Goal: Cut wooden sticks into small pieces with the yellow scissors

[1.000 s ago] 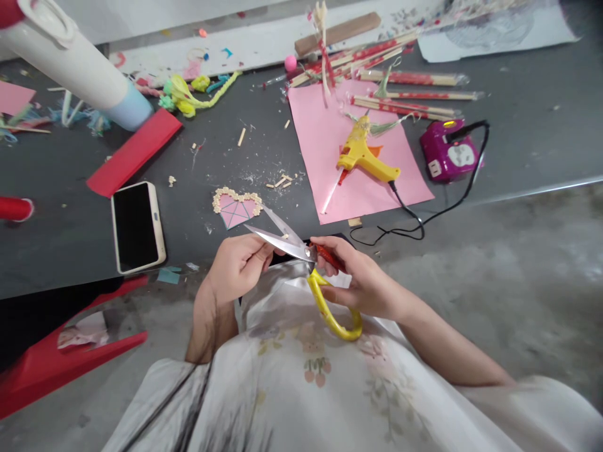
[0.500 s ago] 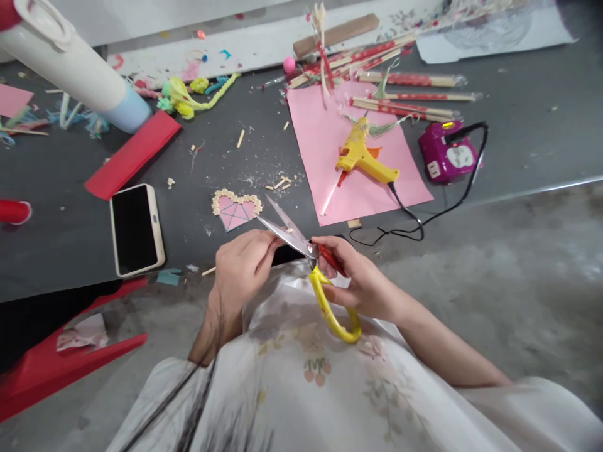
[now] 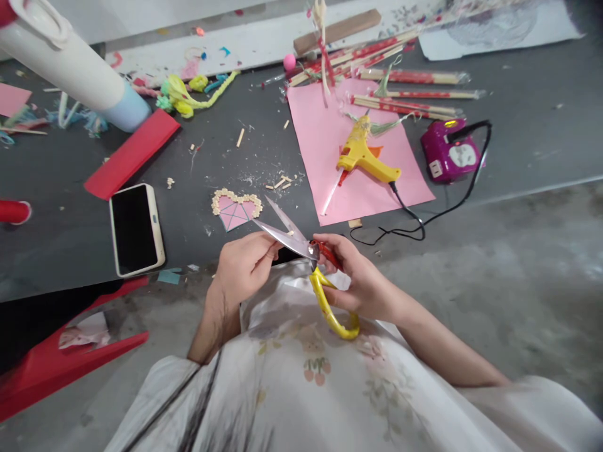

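My right hand (image 3: 358, 276) is wrapped round the handles of a pair of scissors (image 3: 330, 307), one loop yellow and the other wrapped in red. Their blades stand apart and point up and left. My left hand (image 3: 247, 260) is closed in a pinch beside the blades. It holds a thin wooden stick, mostly hidden by the fingers, whose pale tip (image 3: 291, 233) shows between the blades. Just beyond my left hand, a pink paper heart (image 3: 234, 215) lies on the table, its upper edge bordered with small wooden bits and its face marked with crossing lines.
Short cut stick pieces (image 3: 281, 183) lie past the blades. A yellow glue gun (image 3: 360, 154) rests on pink paper (image 3: 311, 144), its cord running to a purple power adapter (image 3: 450, 154). A phone (image 3: 136, 229), red paper strip (image 3: 134, 154) and bottle (image 3: 89, 69) stand left; packaged sticks (image 3: 414, 76) lie behind.
The stick's rear end, clearly visible left of my left hand before, is now almost hidden. My left hand has turned slightly and the scissors have shifted a little; the blades remain apart.
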Demonstrator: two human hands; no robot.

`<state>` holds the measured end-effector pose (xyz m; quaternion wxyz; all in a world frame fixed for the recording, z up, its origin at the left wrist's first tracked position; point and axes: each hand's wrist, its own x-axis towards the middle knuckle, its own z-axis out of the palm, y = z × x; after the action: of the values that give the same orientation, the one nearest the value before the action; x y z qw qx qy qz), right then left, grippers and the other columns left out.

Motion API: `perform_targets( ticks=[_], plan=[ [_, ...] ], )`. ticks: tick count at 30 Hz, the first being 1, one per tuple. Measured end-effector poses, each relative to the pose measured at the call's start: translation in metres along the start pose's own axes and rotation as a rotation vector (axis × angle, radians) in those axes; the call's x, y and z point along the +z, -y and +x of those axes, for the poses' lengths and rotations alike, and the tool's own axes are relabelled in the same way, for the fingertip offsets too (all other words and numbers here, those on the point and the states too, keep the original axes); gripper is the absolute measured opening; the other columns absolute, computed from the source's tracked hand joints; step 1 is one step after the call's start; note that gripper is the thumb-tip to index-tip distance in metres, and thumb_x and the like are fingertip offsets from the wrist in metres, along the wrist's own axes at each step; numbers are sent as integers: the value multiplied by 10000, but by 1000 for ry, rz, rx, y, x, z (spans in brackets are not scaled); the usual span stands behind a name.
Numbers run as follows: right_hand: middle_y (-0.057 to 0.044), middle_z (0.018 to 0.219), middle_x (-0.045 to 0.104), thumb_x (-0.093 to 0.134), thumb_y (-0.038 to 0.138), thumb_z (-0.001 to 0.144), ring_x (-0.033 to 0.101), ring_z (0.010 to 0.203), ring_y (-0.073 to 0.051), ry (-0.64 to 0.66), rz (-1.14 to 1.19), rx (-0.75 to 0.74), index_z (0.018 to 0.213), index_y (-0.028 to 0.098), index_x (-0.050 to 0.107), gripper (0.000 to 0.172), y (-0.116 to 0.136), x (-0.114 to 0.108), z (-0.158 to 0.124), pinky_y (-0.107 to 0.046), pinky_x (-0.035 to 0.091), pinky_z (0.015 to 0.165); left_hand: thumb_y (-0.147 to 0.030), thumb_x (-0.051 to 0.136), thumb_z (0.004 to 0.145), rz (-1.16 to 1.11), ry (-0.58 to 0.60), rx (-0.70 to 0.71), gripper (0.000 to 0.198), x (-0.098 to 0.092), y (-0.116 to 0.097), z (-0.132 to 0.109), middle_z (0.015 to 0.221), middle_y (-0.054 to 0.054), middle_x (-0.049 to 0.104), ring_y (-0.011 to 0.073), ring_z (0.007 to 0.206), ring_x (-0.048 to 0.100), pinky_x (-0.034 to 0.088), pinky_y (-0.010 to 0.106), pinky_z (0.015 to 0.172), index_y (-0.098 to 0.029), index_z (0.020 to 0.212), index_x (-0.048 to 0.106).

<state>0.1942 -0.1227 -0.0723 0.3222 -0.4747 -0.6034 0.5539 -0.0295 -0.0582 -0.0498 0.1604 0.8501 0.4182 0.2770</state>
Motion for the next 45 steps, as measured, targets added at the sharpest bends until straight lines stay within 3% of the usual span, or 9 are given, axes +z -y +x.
perform_targets(
  ticks=[15, 22, 33, 39, 45],
  plan=[
    [-27, 946, 554, 691, 358, 830, 512, 781, -123, -36, -36, -57, 1370, 221, 378, 639, -6, 2, -1, -248, 473, 689, -166, 485, 917, -62, 21, -59, 279, 2, -2, 3, 611, -8, 641, 96, 577, 587, 442, 205, 580, -182, 672, 618],
    [-47, 995, 546, 691, 352, 828, 514, 823, -135, -19, -26, -30, 1389, 213, 360, 666, -6, 2, 0, -283, 485, 769, -166, 497, 886, -107, 36, -115, 283, 0, -2, 5, 582, -12, 622, 92, 530, 550, 438, 210, 557, -183, 621, 595],
    [-95, 1082, 541, 721, 345, 795, 537, 927, -176, -21, -58, -4, 1413, 199, 331, 745, -5, 3, 1, -351, 502, 880, -240, 458, 915, -251, 197, -180, 355, -9, 3, 11, 544, -19, 620, 96, 530, 581, 446, 201, 544, -179, 603, 616],
    [-65, 1045, 554, 706, 362, 813, 528, 867, -152, -35, -34, -42, 1407, 229, 358, 701, -10, 4, 0, -326, 504, 837, -226, 470, 913, -261, 168, -172, 366, -8, 1, 11, 536, -25, 601, 82, 505, 541, 432, 190, 548, -174, 569, 581],
    [-34, 974, 556, 713, 351, 812, 501, 804, -133, -47, -46, -25, 1387, 249, 371, 677, -8, 5, 0, -255, 478, 689, -242, 469, 936, -237, 101, -144, 385, -5, -2, 10, 535, -22, 592, 78, 496, 524, 409, 191, 533, -173, 566, 550]
  ],
)
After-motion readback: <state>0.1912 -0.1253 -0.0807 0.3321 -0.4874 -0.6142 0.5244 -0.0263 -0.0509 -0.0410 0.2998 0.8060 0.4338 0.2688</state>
